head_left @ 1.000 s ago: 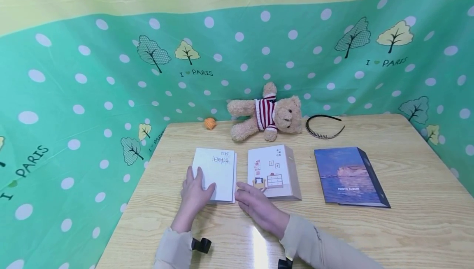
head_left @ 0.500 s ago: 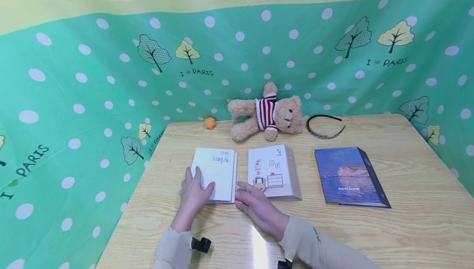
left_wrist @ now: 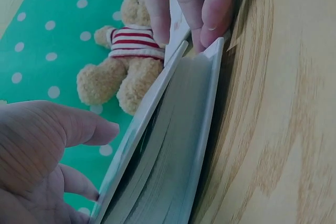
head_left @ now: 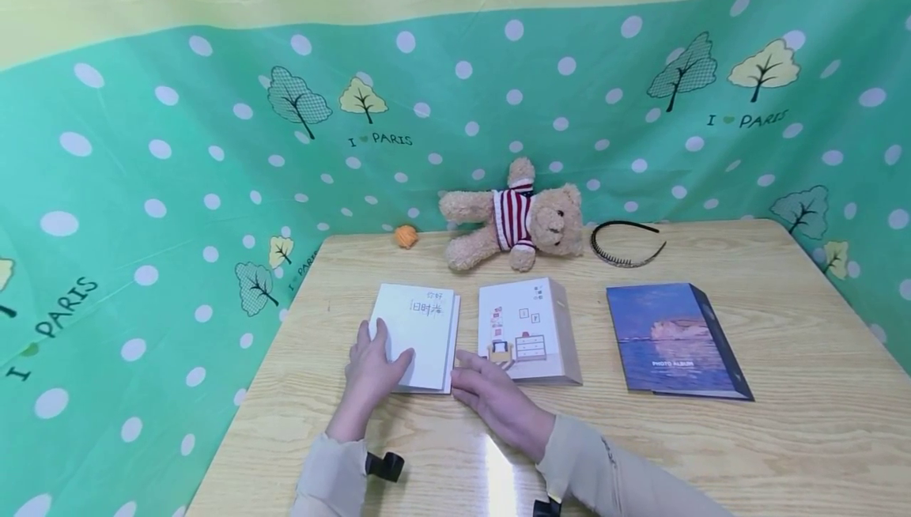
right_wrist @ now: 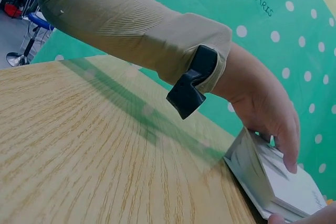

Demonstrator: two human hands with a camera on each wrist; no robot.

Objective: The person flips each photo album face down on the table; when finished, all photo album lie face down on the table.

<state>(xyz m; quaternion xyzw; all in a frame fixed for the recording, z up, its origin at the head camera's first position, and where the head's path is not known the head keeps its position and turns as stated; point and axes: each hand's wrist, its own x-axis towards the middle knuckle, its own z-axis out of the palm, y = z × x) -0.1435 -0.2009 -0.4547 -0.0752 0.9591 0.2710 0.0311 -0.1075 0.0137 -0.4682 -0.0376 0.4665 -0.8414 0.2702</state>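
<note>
A white hardcover book (head_left: 418, 343) with Chinese characters on its cover lies in front of me at the left. My left hand (head_left: 372, 372) rests on its left side, fingers and thumb spread over the cover. Fingers extended, my right hand (head_left: 501, 408) touches the book's lower right corner. In the left wrist view the right fingertips (left_wrist: 212, 11) meet the far corner of the covers, and the page block (left_wrist: 176, 140) shows between them, the front cover slightly lifted. The right wrist view has the left hand (right_wrist: 270, 108) over the white book (right_wrist: 291, 179).
To the right stand a white illustrated album (head_left: 515, 327) and a blue photo album (head_left: 669, 339). Along the back lie an orange ball of yarn (head_left: 406, 236), a teddy bear (head_left: 512, 220) in a striped top and a black headband (head_left: 619, 262). A green dotted cloth (head_left: 178, 185) hangs behind.
The white book has turned very slightly clockwise between my hands. Both hands keep nearly the same place, and the other things stay put.
</note>
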